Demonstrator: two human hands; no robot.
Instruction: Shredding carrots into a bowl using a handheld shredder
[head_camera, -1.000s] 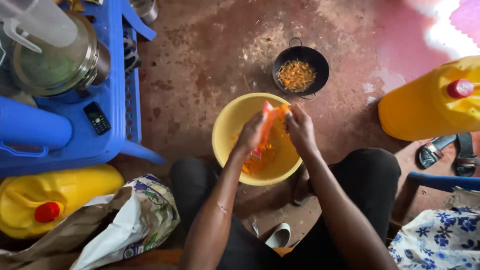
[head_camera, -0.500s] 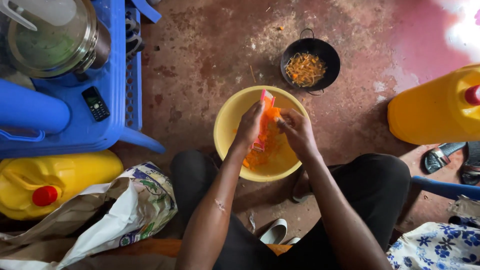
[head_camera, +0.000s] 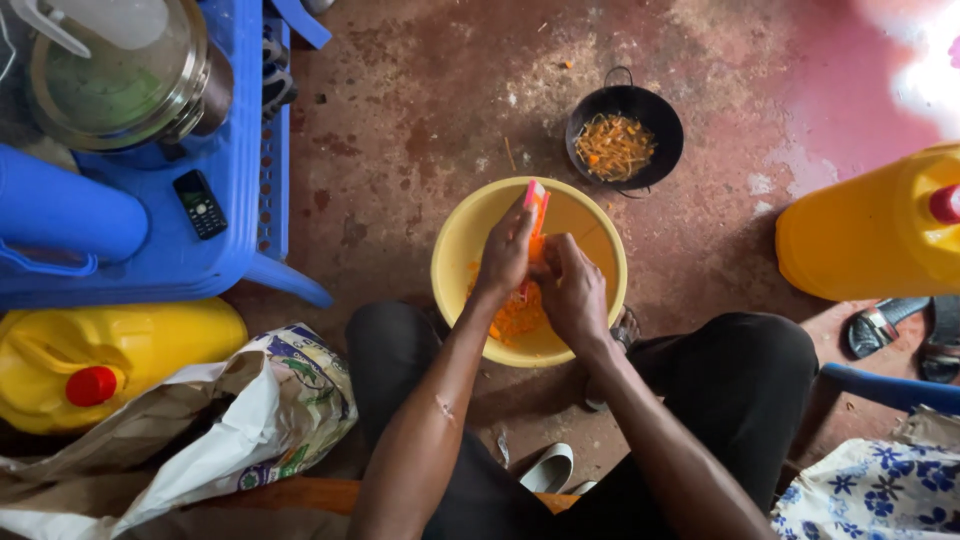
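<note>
While you sit over the round yellow plastic basin on the red-brown floor, both your hands work above its middle. Your left hand is closed around the flat orange grater, holding it nearly upright with its top edge poking above your fingers; its lower end is hidden behind your hands. Your right hand is curled tight just beside it, gripping something pressed against the grater — too covered by your fingers to make out. Orange shreds lie in the basin bottom, partly hidden under your wrists.

Beyond the basin, near but apart, sits a small black pan holding orange-yellow shreds. Left: a blue plastic stool carrying a lidded metal pot, cut off at the frame's top, and a small black phone. Below it, a yellow jerrycan with a red cap and a crumpled printed sack. Right edge: another yellow jerrycan, cropped, and a dark sandal, partly out of view. Glare washes out the top right corner.
</note>
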